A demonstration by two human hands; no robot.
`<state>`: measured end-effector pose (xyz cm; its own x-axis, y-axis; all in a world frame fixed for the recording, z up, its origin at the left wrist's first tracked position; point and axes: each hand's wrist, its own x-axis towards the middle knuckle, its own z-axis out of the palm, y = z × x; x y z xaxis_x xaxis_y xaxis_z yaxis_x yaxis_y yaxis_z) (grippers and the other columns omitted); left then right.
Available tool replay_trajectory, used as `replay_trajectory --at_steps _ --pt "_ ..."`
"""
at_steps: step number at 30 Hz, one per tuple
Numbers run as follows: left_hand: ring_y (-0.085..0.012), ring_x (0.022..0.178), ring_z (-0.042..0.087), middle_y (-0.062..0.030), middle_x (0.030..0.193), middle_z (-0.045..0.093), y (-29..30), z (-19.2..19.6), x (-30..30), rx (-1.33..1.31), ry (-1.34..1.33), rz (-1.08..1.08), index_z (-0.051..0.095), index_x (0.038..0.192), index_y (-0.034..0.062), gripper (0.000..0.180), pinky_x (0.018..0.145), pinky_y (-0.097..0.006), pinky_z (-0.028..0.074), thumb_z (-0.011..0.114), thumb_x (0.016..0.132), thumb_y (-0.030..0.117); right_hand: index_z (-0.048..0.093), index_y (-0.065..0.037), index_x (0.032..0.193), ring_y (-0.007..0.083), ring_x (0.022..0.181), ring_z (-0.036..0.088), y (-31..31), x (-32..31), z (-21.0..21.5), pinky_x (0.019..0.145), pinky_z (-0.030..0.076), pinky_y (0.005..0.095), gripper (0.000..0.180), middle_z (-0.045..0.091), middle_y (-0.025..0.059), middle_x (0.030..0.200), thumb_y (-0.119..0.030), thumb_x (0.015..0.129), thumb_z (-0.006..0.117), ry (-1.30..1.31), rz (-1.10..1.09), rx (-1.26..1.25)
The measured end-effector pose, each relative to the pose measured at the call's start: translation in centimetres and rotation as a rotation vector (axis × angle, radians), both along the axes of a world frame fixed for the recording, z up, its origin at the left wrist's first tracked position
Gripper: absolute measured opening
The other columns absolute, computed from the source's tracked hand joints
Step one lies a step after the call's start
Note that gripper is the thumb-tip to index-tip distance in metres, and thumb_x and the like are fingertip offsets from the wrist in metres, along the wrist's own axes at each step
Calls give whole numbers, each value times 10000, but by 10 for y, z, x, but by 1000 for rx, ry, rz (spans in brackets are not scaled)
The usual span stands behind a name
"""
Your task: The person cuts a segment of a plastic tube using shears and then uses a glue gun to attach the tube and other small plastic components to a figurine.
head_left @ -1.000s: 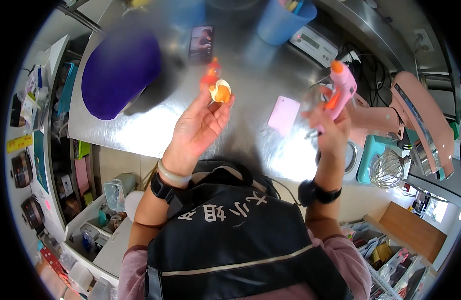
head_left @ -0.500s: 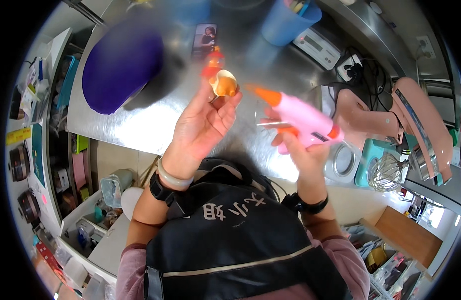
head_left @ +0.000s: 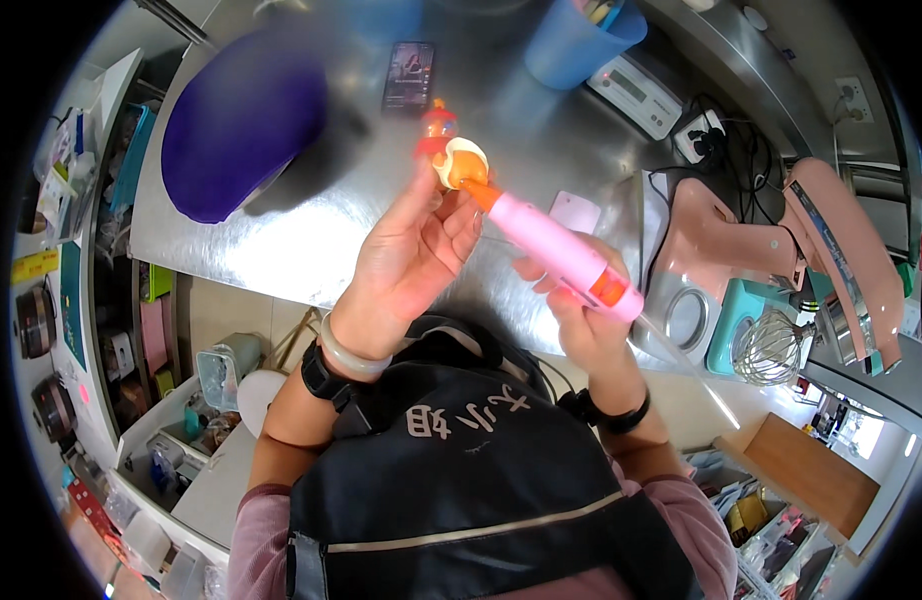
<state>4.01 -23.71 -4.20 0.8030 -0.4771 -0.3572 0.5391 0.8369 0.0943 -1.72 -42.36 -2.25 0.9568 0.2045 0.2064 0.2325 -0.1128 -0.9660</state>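
Note:
My left hand (head_left: 406, 245) is raised over the metal table, its fingertips closed on a small orange-and-cream rounded piece (head_left: 468, 160). Just beyond it shows a small red ornament (head_left: 439, 126); whether the two are joined I cannot tell. A pink glue gun (head_left: 551, 245) is gripped in my right hand (head_left: 593, 325), with a clear glue stick (head_left: 691, 375) jutting from its back end. Its orange nozzle (head_left: 478, 194) meets the lower edge of the orange part, seemingly touching it.
A phone (head_left: 408, 75) lies on the metal table (head_left: 231, 262). Around it are a purple rounded object (head_left: 236, 130), a blue cup (head_left: 581, 45), a white scale (head_left: 636, 97), a pink stand mixer (head_left: 726, 220), a whisk (head_left: 771, 350), a teal scale (head_left: 729, 328) and a pale pink card (head_left: 575, 212).
My right hand has brought the glue gun leftward and turned it, so its nozzle now meets the orange piece. My left hand has shifted slightly right. The phone's picture differs.

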Motion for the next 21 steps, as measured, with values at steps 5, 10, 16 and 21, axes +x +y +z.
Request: replay_trajectory --at_steps 5,10,16,21 --pt "-151 960 558 -90 1063 555 -1 6 -1 70 -28 -3 490 1123 56 347 820 -260 475 532 872 292 439 41 1119 156 752 595 5 -6 -1 678 469 253 416 608 97 895 -149 804 634 -91 -97 -3" --pt "-171 993 544 -102 1099 542 0 6 -1 68 -54 -14 477 1151 57 383 865 -281 448 533 869 310 476 36 1084 206 797 605 2 -6 0 697 472 274 389 593 131 960 -136 783 651 -158 -150 -190" --pt "-178 1008 538 -108 1110 539 0 7 -2 55 -60 -22 474 1155 56 391 871 -283 442 529 870 317 490 34 1069 215 800 604 3 -8 3 697 474 281 395 588 133 978 -147 767 670 -105 -179 -181" --pt "-185 1018 535 -109 1107 539 0 7 -3 49 -60 -23 474 1154 54 391 875 -286 441 522 873 322 502 29 1056 209 783 607 3 -9 1 684 478 278 387 599 131 956 -144 758 678 -72 -192 -166"
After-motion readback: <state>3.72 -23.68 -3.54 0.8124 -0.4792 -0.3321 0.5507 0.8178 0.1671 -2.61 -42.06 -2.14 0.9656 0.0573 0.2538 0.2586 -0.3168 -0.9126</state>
